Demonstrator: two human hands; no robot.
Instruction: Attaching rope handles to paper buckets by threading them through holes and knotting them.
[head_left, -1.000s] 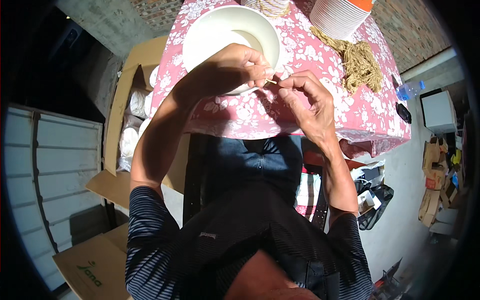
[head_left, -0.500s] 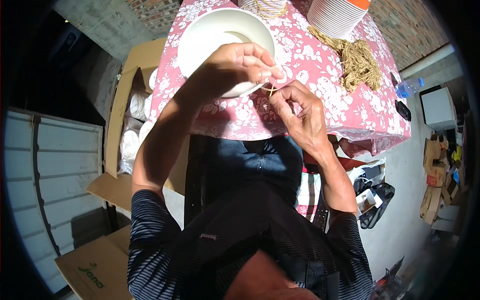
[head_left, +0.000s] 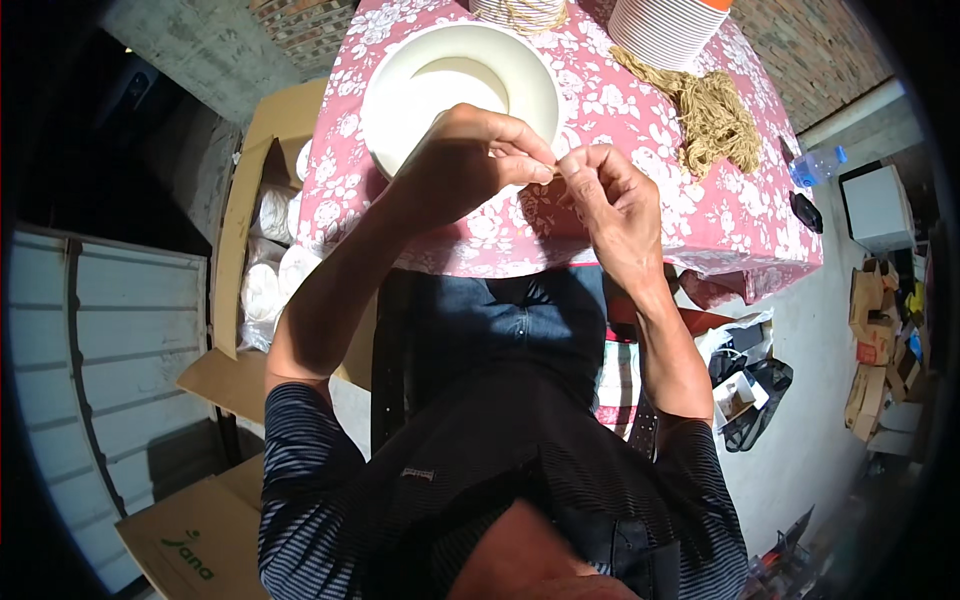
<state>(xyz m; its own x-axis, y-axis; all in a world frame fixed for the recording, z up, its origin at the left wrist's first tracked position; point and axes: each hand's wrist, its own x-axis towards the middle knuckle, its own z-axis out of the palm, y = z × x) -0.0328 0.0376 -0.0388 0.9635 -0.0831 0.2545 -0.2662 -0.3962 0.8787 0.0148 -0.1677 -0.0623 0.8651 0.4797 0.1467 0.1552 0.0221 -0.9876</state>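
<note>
My left hand hangs over the near right rim of a large white bowl, its thumb and fingertips pinched together. Just to its right, my right hand also pinches, and the fingertips of both hands almost meet. Between them a short bit of thin tan cord shows; the fingers hide most of it. At the far right of the table lies a loose hank of tan cord, apart from both hands.
A pink floral cloth covers the table. Behind stand a stack of ribbed white containers and a cord-draped white stack. A plastic bottle is at the right edge. An open carton with bagged white items stands left.
The cord loop that showed between my hands is now mostly hidden in my fingers. My left hand has come lower, my right fingertips have risen to meet it, and the bowl appears slightly farther right.
</note>
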